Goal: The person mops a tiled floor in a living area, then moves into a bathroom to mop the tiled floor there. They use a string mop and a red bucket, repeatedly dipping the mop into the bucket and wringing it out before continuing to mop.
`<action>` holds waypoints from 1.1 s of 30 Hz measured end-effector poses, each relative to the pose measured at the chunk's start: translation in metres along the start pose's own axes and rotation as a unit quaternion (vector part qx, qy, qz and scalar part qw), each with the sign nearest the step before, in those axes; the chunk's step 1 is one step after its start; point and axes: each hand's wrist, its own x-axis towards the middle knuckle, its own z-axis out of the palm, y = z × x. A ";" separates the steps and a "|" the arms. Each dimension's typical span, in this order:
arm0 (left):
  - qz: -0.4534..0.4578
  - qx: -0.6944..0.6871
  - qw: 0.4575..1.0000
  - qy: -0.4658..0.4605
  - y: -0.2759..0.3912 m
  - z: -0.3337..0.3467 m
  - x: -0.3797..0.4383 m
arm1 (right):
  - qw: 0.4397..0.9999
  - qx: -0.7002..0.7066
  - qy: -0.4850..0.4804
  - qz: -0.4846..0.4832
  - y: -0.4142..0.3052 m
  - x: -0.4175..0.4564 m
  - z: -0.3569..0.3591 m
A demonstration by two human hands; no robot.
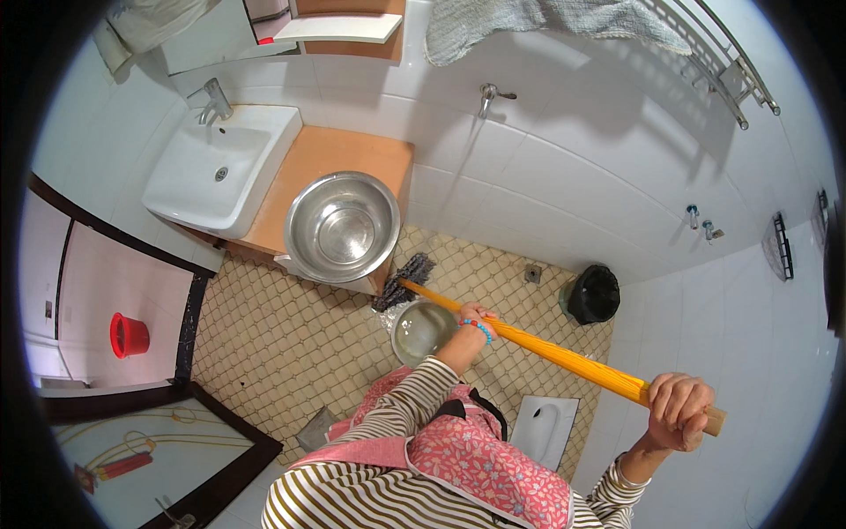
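A mop with an orange-yellow wooden handle point(562, 354) slants across the view. Its dark grey string head point(413, 271) rests on the wet floor tiles, against the foot of the vanity cabinet. My left hand point(479, 316), with a beaded bracelet at the wrist, is closed around the lower part of the handle. Near the handle's top end, my right hand point(679, 410) grips it too. Below the mop head, partly covered by my left arm, a metal basin point(413, 340) with water in it stands on the floor.
Another metal basin point(342, 228) stands on the orange counter point(344, 142) next to the white sink point(211, 178). A black-lined bin point(593, 295) is by the far wall, a squat toilet point(545, 426) at lower right. Past the doorway stands a red bucket point(130, 335). A floor drain point(533, 273) is near the wall.
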 end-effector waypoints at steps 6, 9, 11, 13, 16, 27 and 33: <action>-0.026 -0.010 1.000 0.005 -0.023 0.020 -0.035 | 1.000 -0.006 0.019 -0.016 -0.017 0.002 -0.009; -0.037 0.036 0.998 -0.024 -0.018 0.008 -0.007 | 0.997 -0.053 0.046 -0.031 0.005 -0.006 0.009; -0.066 0.076 0.994 -0.036 -0.008 -0.001 0.017 | 0.993 -0.100 0.050 -0.025 0.040 -0.013 0.033; -0.078 0.093 0.993 0.001 -0.003 -0.004 0.035 | 0.981 -0.166 0.088 0.037 0.098 -0.033 0.044; -0.102 0.136 0.985 -0.014 -0.019 -0.005 0.046 | 0.986 -0.048 0.144 0.063 0.154 -0.034 0.039; -0.117 0.086 0.988 -0.046 -0.008 -0.008 0.072 | 0.986 -0.059 0.134 0.076 0.148 -0.007 0.028; -0.132 0.026 0.989 -0.060 0.040 -0.027 0.087 | 0.985 -0.131 0.069 0.085 0.138 -0.016 0.068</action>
